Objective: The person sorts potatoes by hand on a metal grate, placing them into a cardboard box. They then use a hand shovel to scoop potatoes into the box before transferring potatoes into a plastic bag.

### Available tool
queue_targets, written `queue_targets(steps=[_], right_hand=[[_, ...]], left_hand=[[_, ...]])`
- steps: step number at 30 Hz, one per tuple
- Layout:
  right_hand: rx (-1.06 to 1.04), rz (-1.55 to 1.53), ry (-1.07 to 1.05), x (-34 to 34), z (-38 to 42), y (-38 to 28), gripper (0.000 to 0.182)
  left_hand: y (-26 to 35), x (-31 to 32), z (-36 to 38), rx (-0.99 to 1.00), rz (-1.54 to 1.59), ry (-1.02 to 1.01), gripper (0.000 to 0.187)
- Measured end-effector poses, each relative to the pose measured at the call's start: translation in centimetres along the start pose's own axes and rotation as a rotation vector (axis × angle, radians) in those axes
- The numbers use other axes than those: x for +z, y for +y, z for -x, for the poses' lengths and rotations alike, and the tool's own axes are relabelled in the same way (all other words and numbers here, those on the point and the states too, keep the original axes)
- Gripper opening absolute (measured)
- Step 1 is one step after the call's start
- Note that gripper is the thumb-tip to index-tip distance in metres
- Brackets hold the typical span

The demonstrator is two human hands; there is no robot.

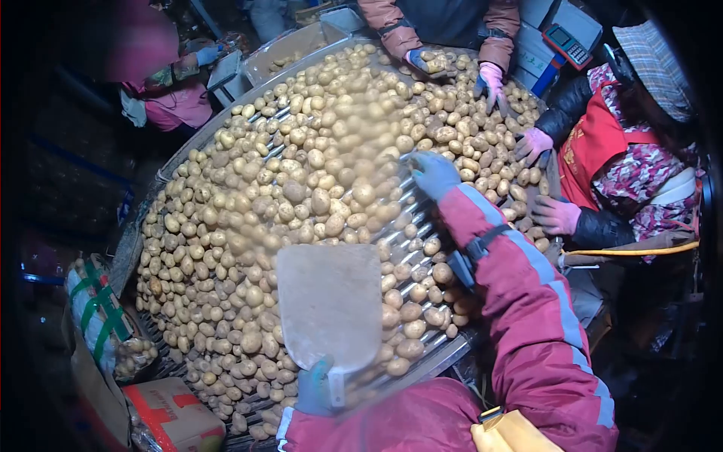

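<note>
My left hand (315,386), in a blue-grey glove, is closed at the bottom of a flat, pale board (330,301) with a short handle. The board lies over the potatoes (226,264) that cover a round table with metal rollers (410,252). My right hand (434,175), also gloved, reaches out over the right-centre of the table beside potatoes and bare rollers. Its fingertips are blurred, and I cannot make out whether they hold anything.
Co-workers' gloved hands (492,84) touch potatoes at the top and right. A cardboard box (177,414) and a taped bag (98,309) stand lower left. A tray (294,53) is at the table's far edge, and a scale display (567,47) is top right.
</note>
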State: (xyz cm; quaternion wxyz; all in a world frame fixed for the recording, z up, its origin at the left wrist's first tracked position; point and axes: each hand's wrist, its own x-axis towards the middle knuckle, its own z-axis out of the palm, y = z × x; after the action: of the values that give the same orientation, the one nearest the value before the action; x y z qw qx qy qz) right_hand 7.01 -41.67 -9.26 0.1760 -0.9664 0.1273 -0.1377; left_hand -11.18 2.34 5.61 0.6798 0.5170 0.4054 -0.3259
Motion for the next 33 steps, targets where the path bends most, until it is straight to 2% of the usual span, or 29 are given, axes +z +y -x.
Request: queue_targets(steps=[2,3,6,7,9,10,12,15,18,21,22,26,28,29,30,31,32,33], right_hand=[[-0.019,0.099,-0.008,2.6,-1.0,-0.4,0.034],[0.073,0.129,-0.061,2.3,-1.1,-1.3,0.032],[0.094,0.058,-0.196,1.7,-2.3,-1.1,0.031],[0.144,0.075,-0.233,0.8,-2.5,-1.8,0.03],[0.156,-0.013,-0.308,3.2,-1.3,-1.0,0.03],[0.167,-0.057,-0.342,2.3,-0.5,-1.8,0.03],[0.224,-0.397,-0.342,-2.3,2.4,-3.3,0.028],[0.462,-1.07,-0.29,-5.3,7.7,-3.1,0.033],[0.753,-1.802,-0.29,-9.3,13.9,-3.1,0.039],[0.632,-1.968,-0.202,-10.6,20.5,-1.7,0.043],[0.672,-1.972,-0.2,-14.7,22.4,-3.4,0.042],[0.731,-1.68,-0.041,-15.5,30.2,-3.4,0.039],[0.96,-1.69,0.115,-20.3,34.5,-4.8,0.037],[0.975,-1.65,0.139,-20.7,38.1,-3.1,0.041],[0.782,-1.642,0.166,-20.5,41.9,-0.7,0.044],[0.721,-1.739,0.196,-20.9,46.1,2.8,0.049],[0.863,-1.513,0.353,-22.6,49.5,4.6,0.053],[0.842,-1.256,0.48,-23.2,53.6,8.2,0.045]], left_hand=[[-1.5,-2.2,-1.2,0.061,-0.02,-0.003,0.026],[-2.5,-3.7,-2.2,0.108,-0.036,-0.002,0.026],[-4.1,-6.3,-3.9,0.179,-0.059,-0.016,0.025],[-1.4,-3.8,-1.1,-0.039,0.013,-0.038,0.026],[-2.6,-4.5,-2.4,0.108,-0.005,-0.028,0.026],[-2.8,-4.3,-2.6,0.179,-0.016,-0.029,0.027],[-2.3,-3.3,-2.6,0.184,0.0,-0.071,0.026],[-0.6,-0.9,-1.6,0.197,-0.079,-0.146,0.023],[-0.6,-0.7,-3.1,0.342,-0.263,-0.269,0.019],[-0.8,0.6,-3.8,0.323,-0.274,-0.345,0.016],[-0.7,1.0,-3.8,0.305,-0.315,-0.39,0.018],[-1.6,3.9,-3.6,0.353,-0.431,-0.455,0.027],[-1.9,4.9,-3.4,0.36,-0.489,-0.496,0.031],[-2.1,5.4,-3.4,0.367,-0.516,-0.509,0.032],[-2.0,5.8,-3.4,0.285,-0.552,-0.528,0.034],[-1.7,6.1,-3.3,0.203,-0.588,-0.543,0.035],[-1.7,6.4,-3.2,0.12,-0.623,-0.554,0.037],[-2.3,7.0,-2.5,0.232,-0.616,-0.572,0.038]])
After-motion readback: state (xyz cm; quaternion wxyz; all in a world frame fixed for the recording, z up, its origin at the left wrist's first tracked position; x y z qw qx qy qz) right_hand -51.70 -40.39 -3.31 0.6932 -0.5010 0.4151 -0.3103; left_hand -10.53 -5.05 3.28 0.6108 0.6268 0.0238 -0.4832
